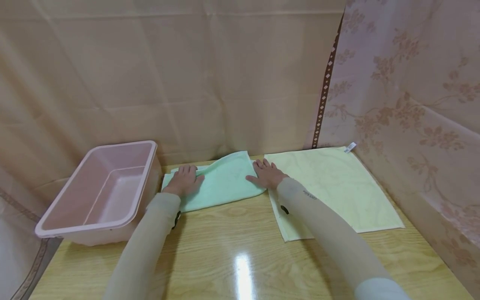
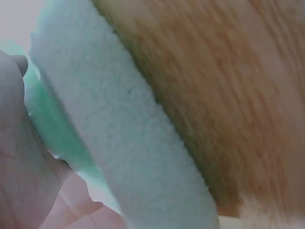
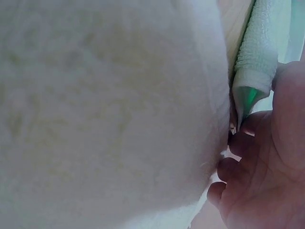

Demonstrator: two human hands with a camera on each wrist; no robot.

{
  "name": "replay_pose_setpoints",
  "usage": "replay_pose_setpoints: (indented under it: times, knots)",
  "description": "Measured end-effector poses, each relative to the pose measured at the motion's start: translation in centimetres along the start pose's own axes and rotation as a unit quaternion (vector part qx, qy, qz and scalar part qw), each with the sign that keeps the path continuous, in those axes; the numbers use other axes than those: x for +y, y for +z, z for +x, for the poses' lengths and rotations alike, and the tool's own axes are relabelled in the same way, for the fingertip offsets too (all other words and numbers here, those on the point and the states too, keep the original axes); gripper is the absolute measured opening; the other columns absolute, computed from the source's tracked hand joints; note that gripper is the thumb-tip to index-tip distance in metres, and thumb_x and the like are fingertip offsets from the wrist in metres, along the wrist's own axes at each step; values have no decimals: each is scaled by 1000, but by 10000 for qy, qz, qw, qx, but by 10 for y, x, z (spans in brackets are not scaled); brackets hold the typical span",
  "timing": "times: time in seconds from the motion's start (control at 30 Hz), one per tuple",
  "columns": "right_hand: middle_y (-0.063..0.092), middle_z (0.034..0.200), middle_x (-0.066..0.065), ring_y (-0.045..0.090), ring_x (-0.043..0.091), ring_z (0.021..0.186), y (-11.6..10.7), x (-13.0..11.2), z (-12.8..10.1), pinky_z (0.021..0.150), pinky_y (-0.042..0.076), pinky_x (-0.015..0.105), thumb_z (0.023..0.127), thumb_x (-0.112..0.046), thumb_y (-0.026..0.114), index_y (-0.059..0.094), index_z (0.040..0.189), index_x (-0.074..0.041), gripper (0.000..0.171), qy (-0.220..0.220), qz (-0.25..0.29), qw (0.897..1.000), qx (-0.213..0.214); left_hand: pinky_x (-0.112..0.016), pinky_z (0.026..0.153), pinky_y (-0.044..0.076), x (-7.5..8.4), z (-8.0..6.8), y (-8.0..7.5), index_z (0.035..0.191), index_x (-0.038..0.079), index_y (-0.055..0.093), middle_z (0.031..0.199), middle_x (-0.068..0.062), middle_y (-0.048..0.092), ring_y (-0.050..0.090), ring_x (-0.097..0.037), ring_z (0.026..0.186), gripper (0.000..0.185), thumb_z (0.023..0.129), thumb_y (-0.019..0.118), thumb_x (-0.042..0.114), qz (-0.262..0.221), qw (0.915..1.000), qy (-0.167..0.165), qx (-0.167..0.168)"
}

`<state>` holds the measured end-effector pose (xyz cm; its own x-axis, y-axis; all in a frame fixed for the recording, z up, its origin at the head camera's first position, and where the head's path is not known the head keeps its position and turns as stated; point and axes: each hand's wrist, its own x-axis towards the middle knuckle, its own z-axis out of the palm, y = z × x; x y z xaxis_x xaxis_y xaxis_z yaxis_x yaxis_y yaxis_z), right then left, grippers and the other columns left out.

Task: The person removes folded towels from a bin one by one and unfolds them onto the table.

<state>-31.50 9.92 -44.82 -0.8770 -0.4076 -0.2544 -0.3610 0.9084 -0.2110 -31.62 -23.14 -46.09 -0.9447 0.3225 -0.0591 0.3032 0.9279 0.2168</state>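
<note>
A mint green towel point(image 1: 223, 183), folded over into a layered strip, lies on the wooden table in the head view. On its left end rests my left hand point(image 1: 183, 181), fingers pointing away from me and thumb out to the right. My right hand point(image 1: 267, 175) lies with fingers spread at the towel's right end, thumb over the green cloth. In the left wrist view the thick folded edge of the green towel point(image 2: 114, 109) runs beside the palm. The right wrist view shows the towel's rolled fold point(image 3: 257, 57) near my fingertips point(image 3: 228, 169).
A pale yellow towel point(image 1: 337, 187) with a white tag point(image 1: 350, 147) is spread flat to the right, partly under my right forearm. On the left stands a pink plastic basin point(image 1: 146, 183). Curtains point(image 1: 240, 83) hang behind the table point(image 1: 210, 258) and along its right side.
</note>
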Motion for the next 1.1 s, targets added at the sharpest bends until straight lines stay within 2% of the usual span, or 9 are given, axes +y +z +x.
replay_pose_setpoints:
  times: [0.1, 0.23, 0.33, 0.47, 0.6, 0.77, 0.93, 1.03, 1.1]
  knots:
    - [9, 167, 21, 4, 40, 154, 0, 0, 2, 122, 6, 53, 107, -56, 29, 8, 161, 2, 81, -45, 117, 9999, 63, -59, 104, 36, 3, -5, -4, 130, -6, 44, 128, -27, 47, 39, -44, 124, 47, 109, 39, 36, 39, 9996, 215, 170]
    - [3, 168, 19, 0, 37, 154, 2, 1, 7, 122, 3, 52, 108, -54, 30, 2, 161, 0, 81, -98, 203, 9994, 260, -55, 89, 41, 4, -7, -7, 120, -2, 46, 113, -21, 48, 44, -39, 106, 39, 109, 41, 35, 243, 9982, 419, 359]
    - [-3, 169, 15, -4, 34, 155, 0, 1, 10, 122, 2, 52, 108, -53, 32, -2, 162, -4, 81, -232, 136, 9985, 473, -54, 86, 37, 7, -8, -8, 119, 1, 46, 109, -17, 46, 42, -36, 101, 40, 109, 39, 39, 385, 9977, 389, 388]
    - [-1, 169, 15, -3, 34, 155, -7, -2, 10, 122, 5, 53, 108, -47, 40, 1, 163, -5, 79, -621, 6, 9947, 822, -55, 88, 31, 14, -14, -12, 121, 3, 47, 108, -14, 45, 41, -35, 101, 42, 109, 37, 42, 449, 9972, 409, 447]
    - [2, 168, 19, -2, 37, 154, -15, -3, 9, 122, 8, 52, 107, -42, 47, 5, 163, -4, 79, -1051, -347, 9878, 1091, -56, 88, 29, 24, -22, -15, 123, 1, 47, 111, -15, 47, 43, -35, 102, 43, 109, 39, 41, 470, 9942, 745, 610]
    - [5, 167, 22, 1, 42, 153, -21, -2, 9, 121, 10, 55, 102, -44, 60, 13, 162, -2, 87, -1623, -647, 9747, 1392, -55, 86, 32, 37, -34, -15, 120, 0, 49, 109, -16, 50, 45, -36, 102, 41, 109, 42, 39, 652, 9853, 1291, 910]
    - [5, 168, 21, 1, 41, 154, -24, 1, 9, 121, 7, 57, 95, -58, 62, 12, 163, -5, 99, -1919, -1214, 9613, 1557, -53, 83, 34, 50, -50, -16, 114, 3, 51, 101, -10, 48, 44, -32, 95, 35, 108, 46, 37, 901, 9741, 1790, 1047]
    - [8, 168, 20, 3, 40, 154, -26, 2, 9, 121, 8, 57, 95, -60, 61, 16, 163, -8, 97, -1956, -1552, 9543, 1644, -51, 82, 34, 56, -57, -16, 112, 5, 50, 100, -8, 46, 43, -30, 93, 33, 107, 48, 37, 1028, 9675, 2055, 1056]
    - [13, 168, 18, 6, 39, 154, -26, 3, 7, 121, 10, 58, 97, -58, 59, 23, 162, -11, 88, -1963, -1830, 9492, 1641, -49, 81, 34, 59, -61, -17, 112, 5, 50, 100, -7, 46, 43, -30, 93, 33, 107, 48, 38, 1109, 9637, 2175, 1076]
